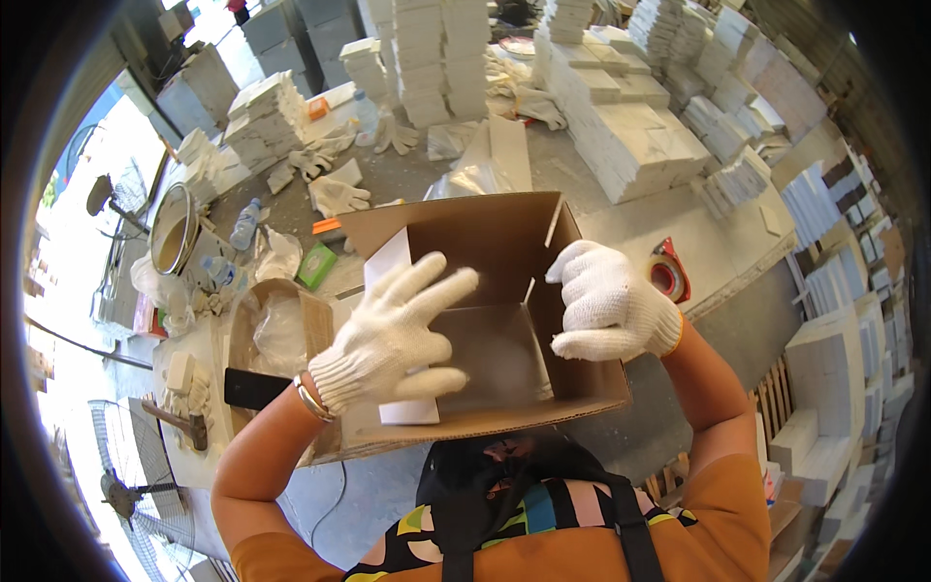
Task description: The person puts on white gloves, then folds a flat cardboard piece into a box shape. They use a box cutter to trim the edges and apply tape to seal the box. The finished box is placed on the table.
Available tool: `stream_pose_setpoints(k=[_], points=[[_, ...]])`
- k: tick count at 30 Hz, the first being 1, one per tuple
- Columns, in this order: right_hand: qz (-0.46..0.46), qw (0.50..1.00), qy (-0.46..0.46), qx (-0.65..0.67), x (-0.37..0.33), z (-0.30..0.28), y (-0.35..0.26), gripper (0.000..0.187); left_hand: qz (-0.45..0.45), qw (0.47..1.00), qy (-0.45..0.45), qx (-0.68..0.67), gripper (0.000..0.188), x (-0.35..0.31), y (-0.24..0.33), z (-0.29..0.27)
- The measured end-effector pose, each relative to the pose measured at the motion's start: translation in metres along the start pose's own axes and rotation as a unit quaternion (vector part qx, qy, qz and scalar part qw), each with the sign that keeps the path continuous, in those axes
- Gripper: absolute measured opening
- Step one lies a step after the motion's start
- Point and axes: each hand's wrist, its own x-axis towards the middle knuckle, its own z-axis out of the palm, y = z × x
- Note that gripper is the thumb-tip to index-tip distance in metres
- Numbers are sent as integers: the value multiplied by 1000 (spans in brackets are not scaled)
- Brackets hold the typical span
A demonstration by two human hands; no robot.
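Note:
An open brown cardboard box [465, 221] stands before me at the table's near edge. Inside its left wall is a white panel [388, 256], partly hidden by my hand. Thin white edges [555, 221] show along the right wall. My left hand [393, 335], in a white knitted glove, is over the box's left side with its fingers spread, holding nothing. My right hand [613, 303], gloved alike, is at the right wall with its fingers curled inward. What those fingers hold, if anything, is hidden.
Right of the box lies a red tape dispenser [668, 272]. To the left are a black phone [257, 388], a smaller carton [320, 325], a hammer [184, 423] and plastic bottles [245, 223]. Loose gloves [339, 194] and stacked white slabs [621, 145] stand farther back.

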Motion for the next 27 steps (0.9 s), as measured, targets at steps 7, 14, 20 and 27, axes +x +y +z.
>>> stream_pose_setpoints(k=[7,14,20,27], points=[[23,1000,-14,13,-6,0,0,43,71,944,-201,-252,65,10,38,11],[-2,994,-110,-18,13,40,-5,43,122,934,-146,-303,65,21,69,37],[57,982,-166,63,12,85,-1,40,81,899,-65,-426,34,-15,61,65],[299,809,195,468,-3,95,10,31,-79,949,-41,-301,48,-17,61,66]])
